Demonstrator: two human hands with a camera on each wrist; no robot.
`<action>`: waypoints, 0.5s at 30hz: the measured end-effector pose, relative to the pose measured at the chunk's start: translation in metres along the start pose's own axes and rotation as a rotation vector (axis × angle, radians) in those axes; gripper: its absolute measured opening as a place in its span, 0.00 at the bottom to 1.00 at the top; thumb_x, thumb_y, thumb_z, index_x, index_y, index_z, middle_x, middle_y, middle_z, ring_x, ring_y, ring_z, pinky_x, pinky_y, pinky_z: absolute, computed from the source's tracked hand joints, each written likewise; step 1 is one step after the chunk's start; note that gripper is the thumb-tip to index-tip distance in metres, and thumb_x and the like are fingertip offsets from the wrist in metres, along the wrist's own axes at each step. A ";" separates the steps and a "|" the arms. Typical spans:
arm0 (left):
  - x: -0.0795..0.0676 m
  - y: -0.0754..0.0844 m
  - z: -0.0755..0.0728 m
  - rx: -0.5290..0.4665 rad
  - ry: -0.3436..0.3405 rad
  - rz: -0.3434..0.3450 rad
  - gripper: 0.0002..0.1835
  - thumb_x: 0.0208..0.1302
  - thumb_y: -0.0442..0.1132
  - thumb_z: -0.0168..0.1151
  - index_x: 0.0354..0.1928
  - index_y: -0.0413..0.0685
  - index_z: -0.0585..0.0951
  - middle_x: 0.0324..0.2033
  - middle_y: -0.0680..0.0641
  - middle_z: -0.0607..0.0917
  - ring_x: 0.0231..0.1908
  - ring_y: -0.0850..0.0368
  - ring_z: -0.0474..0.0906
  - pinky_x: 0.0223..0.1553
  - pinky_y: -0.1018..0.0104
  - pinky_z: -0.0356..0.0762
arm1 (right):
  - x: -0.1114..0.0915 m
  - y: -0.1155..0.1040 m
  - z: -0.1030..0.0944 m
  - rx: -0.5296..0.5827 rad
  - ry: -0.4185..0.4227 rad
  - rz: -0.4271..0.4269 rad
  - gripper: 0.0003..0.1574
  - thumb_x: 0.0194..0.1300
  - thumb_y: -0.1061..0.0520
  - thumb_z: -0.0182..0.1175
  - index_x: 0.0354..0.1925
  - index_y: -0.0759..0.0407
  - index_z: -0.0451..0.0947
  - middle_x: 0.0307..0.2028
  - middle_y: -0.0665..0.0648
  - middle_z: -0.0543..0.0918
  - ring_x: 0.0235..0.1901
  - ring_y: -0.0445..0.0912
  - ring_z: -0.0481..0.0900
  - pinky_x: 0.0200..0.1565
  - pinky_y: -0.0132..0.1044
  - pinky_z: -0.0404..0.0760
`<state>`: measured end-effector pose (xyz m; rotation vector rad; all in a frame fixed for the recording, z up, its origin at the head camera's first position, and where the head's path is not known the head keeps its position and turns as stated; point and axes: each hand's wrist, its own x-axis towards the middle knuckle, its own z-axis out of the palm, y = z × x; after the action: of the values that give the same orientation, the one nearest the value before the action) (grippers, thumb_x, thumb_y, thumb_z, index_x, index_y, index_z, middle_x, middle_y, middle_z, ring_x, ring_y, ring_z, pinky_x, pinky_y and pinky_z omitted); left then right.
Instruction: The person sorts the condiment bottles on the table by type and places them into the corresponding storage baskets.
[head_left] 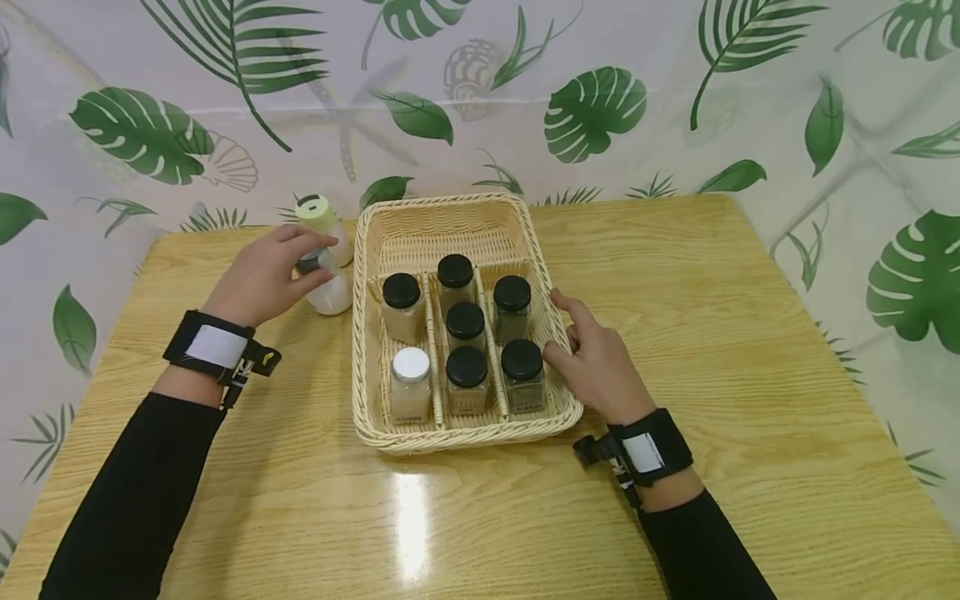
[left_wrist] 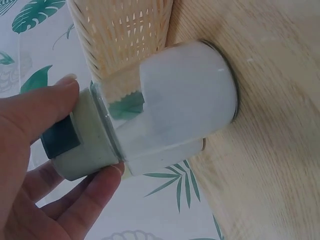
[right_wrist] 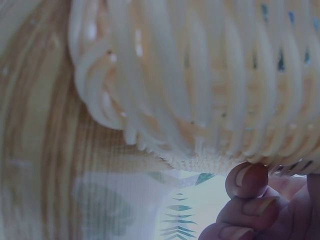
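My left hand (head_left: pixel 262 275) pinches the lid of a glass seasoning jar (head_left: pixel 330 297) standing at the basket's left side. In the left wrist view this jar (left_wrist: pixel 185 95) holds white powder, and thumb and fingers lie on either side of its pale green lid (left_wrist: pixel 90 140). Just behind it stands a similar jar (head_left: pixel 317 214) with a pale green lid. My right hand (head_left: pixel 603 362) grips the right rim of the wicker basket (head_left: pixel 360 358). The right wrist view shows curled fingers (right_wrist: pixel 252 210) against the basket's woven outer wall (right_wrist: pixel 200 65).
Dividers split the basket's front into three lanes. A white-lidded jar (head_left: pixel 411 387) and a black-lidded jar (head_left: pixel 402 308) share the left lane; black-lidded jars (head_left: pixel 467 379) fill the middle and right lanes. A wide compartment (head_left: pixel 450 237) spans the back. Behind the wooden table (head_left: pixel 712 333) hangs a leaf-print cloth (head_left: pixel 495 150).
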<state>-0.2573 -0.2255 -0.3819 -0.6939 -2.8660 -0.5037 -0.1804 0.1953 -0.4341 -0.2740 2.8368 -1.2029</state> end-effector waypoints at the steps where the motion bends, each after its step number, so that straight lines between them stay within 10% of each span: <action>1: 0.000 0.000 0.000 -0.002 0.002 0.001 0.23 0.67 0.41 0.67 0.63 0.47 0.78 0.58 0.38 0.78 0.50 0.41 0.79 0.51 0.45 0.76 | 0.000 0.000 0.000 -0.001 0.000 0.000 0.41 0.69 0.52 0.54 0.77 0.42 0.55 0.16 0.49 0.59 0.10 0.44 0.55 0.17 0.37 0.59; 15: -0.005 -0.004 0.002 -0.007 0.018 0.039 0.23 0.68 0.41 0.66 0.63 0.46 0.78 0.53 0.40 0.79 0.46 0.43 0.79 0.48 0.47 0.77 | 0.001 -0.001 0.000 -0.003 0.001 -0.001 0.41 0.69 0.53 0.54 0.77 0.44 0.55 0.16 0.49 0.59 0.11 0.45 0.55 0.17 0.37 0.59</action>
<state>-0.2553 -0.2304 -0.3859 -0.7407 -2.8293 -0.5116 -0.1811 0.1944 -0.4333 -0.2748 2.8396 -1.1994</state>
